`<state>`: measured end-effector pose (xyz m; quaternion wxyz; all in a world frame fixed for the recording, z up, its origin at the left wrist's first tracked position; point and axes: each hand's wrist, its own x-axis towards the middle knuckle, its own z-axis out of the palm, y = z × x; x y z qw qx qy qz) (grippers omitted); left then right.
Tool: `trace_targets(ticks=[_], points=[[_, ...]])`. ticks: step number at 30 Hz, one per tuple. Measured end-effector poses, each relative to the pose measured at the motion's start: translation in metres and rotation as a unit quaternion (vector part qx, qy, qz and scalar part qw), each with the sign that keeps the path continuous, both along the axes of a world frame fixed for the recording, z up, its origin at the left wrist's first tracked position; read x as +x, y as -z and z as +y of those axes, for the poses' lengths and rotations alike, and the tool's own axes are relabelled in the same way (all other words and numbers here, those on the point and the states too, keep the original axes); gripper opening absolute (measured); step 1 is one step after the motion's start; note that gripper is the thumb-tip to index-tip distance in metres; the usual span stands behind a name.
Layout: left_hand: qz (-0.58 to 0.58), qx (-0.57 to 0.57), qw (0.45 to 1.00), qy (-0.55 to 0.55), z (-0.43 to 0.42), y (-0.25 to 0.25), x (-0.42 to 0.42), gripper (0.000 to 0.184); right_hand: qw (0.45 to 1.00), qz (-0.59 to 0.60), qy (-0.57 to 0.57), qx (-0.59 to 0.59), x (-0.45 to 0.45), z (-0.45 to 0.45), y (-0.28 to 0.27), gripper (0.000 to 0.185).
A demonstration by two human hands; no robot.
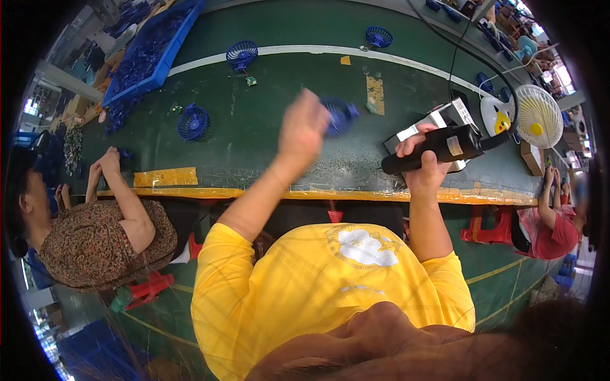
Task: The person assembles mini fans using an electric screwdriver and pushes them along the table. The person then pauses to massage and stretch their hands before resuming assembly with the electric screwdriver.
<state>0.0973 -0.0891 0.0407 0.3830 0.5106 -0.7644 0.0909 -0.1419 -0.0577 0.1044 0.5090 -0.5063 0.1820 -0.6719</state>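
A black cylindrical tool with a cable at its far end lies in my right hand, whose fingers wrap round it. Behind it stands a silver and black box-shaped device. My left hand is blurred by motion over the green bench, and its fingers cannot be made out clearly. Just to its right is a blue round fan part, also blurred; whether the hand touches it cannot be told. Another blue fan part lies further left, with a small green circuit piece near it.
More blue fan parts rest along the white line. A blue tray full of blue parts stands at the back left. At the right is a white fan. Co-workers sit at both sides of the bench.
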Motion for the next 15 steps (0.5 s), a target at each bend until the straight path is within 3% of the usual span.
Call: trace_targets(ticks=[1, 4, 7, 8, 11, 15], points=[[-0.069, -0.045, 0.991, -0.108, -0.013, -0.023, 0.024, 0.025, 1.0, -0.001, 0.013, -0.009, -0.005, 0.002, -0.001, 0.057], [-0.059, -0.101, 0.919, -0.377, -0.015, -0.036, 0.1, 0.041, 0.998, 0.011, 0.059, -0.018, -0.025, 0.009, -0.01, 0.062], [-0.044, 0.056, 0.853, -0.518, 0.003, 0.008, 0.163, 0.053, 0.995, 0.004, 0.093, -0.032, -0.049, 0.01, -0.015, 0.061], [-0.042, 0.161, 0.846, -0.507, 0.012, 0.018, 0.171, 0.049, 0.994, 0.001, 0.101, -0.046, -0.055, 0.009, -0.016, 0.061], [-0.04, 0.132, 0.899, -0.416, 0.034, 0.044, 0.159, 0.036, 0.991, -0.008, 0.105, -0.081, -0.058, 0.008, -0.022, 0.058], [0.012, 0.088, 0.963, -0.254, 0.054, 0.039, 0.083, 0.019, 0.99, 0.017, 0.11, -0.088, -0.049, 0.004, -0.017, 0.051]])
